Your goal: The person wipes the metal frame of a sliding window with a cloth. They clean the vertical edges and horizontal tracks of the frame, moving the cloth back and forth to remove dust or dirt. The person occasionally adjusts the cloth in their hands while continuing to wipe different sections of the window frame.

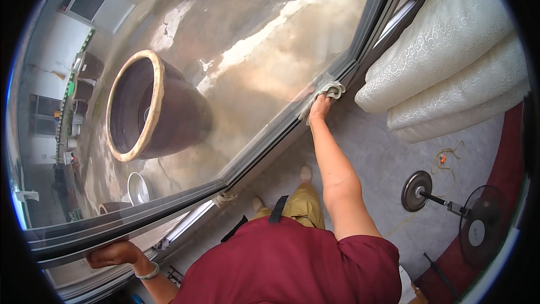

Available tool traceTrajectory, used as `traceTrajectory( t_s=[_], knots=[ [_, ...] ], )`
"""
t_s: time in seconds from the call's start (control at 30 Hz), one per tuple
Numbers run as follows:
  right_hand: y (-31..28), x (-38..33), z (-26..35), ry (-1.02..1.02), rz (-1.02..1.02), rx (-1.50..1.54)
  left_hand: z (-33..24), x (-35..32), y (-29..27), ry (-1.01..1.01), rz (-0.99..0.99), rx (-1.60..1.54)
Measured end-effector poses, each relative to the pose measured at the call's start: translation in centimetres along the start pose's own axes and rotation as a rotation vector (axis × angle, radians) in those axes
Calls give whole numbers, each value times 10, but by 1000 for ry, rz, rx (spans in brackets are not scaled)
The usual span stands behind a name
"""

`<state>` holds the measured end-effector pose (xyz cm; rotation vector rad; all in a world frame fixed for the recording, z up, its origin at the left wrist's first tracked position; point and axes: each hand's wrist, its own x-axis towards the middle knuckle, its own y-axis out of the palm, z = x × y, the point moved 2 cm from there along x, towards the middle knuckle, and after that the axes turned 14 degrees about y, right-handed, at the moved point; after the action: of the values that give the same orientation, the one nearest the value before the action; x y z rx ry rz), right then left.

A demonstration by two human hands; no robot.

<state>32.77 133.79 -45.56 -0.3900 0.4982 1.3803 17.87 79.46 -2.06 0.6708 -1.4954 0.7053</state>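
A grey-white cloth (pixel 333 89) is bunched under my right hand (pixel 319 108), which presses it against the lower part of the window frame (pixel 264 135) at the foot of the glass. My right arm is stretched out straight. At the lower left, my left hand (pixel 115 254) is closed, with its fingers curled in right beside the dark frame. The frame's edge partly covers this hand, and what it grips, if anything, is hidden. A pale bracelet (pixel 148 272) circles the left wrist. The large glass pane (pixel 247 87) stretches between my two hands.
Beyond the glass stand a big brown pot (pixel 183 110) with a pale rim and a metal basin (pixel 138 188). A patterned white curtain (pixel 433 62) hangs at the right. A standing fan (pixel 482 225) and a round dark weight base (pixel 417 191) are on the grey floor.
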Motion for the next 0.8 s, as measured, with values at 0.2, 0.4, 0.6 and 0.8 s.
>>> traceTrajectory(
  t_s=[0.2, 0.4, 0.6, 0.8],
  knots=[
    [5, -95, -71, 3, 56, -103, -2, -3, 3, 70, 62, 30],
    [12, -184, -150, -60, 20, -233, -15, -14, 13, 38, 82, -145],
    [19, -254, -198, -71, 39, -353, -21, 1, 7, 208, 261, -533],
    [11, -332, -214, -43, 39, -416, -11, 14, 9, 169, 414, -1027]
  ],
)
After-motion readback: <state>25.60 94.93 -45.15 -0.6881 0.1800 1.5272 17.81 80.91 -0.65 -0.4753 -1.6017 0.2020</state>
